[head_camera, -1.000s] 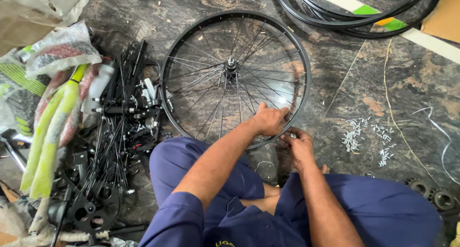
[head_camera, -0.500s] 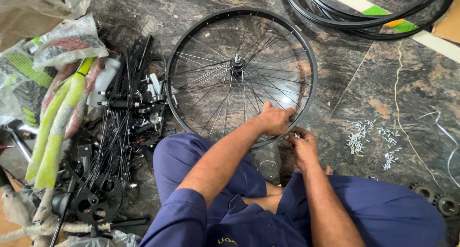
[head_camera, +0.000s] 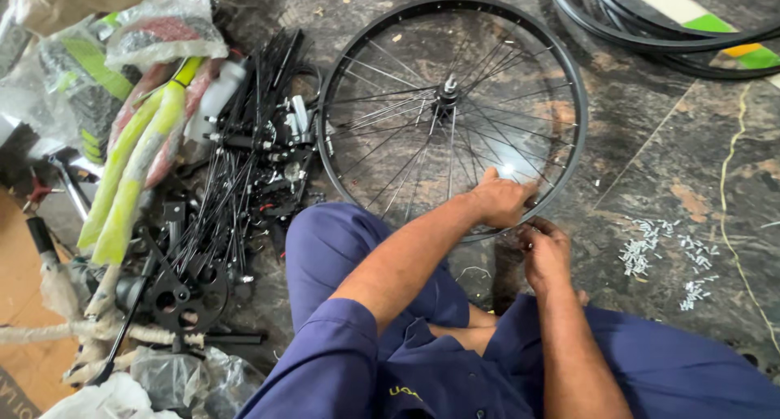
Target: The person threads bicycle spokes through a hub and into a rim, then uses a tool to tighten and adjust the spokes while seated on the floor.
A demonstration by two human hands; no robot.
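Note:
A black spoked bicycle wheel (head_camera: 382,37) lies flat on the dark stone floor in front of me, its hub (head_camera: 448,87) in the middle. My left hand (head_camera: 502,200) rests on the near right part of the rim, fingers closed over it. Just outside the rim, my right hand (head_camera: 545,250) pinches at a spot on it; whatever small thing it holds is hidden by the fingers. I sit on the floor in blue clothes, knees spread around the wheel's near edge.
Left of the wheel lies a heap of black bicycle parts (head_camera: 236,175), loose spokes, a chainring (head_camera: 180,293) and wrapped green-yellow frame tubes (head_camera: 134,167). Small silver spoke nipples (head_camera: 650,252) are scattered on the floor at right. Black tyres (head_camera: 650,29) lie at top right.
The view has shifted a little, so the wheel sits further right in frame. Both hands stay at the same spot on the rim, with only small finger movement.

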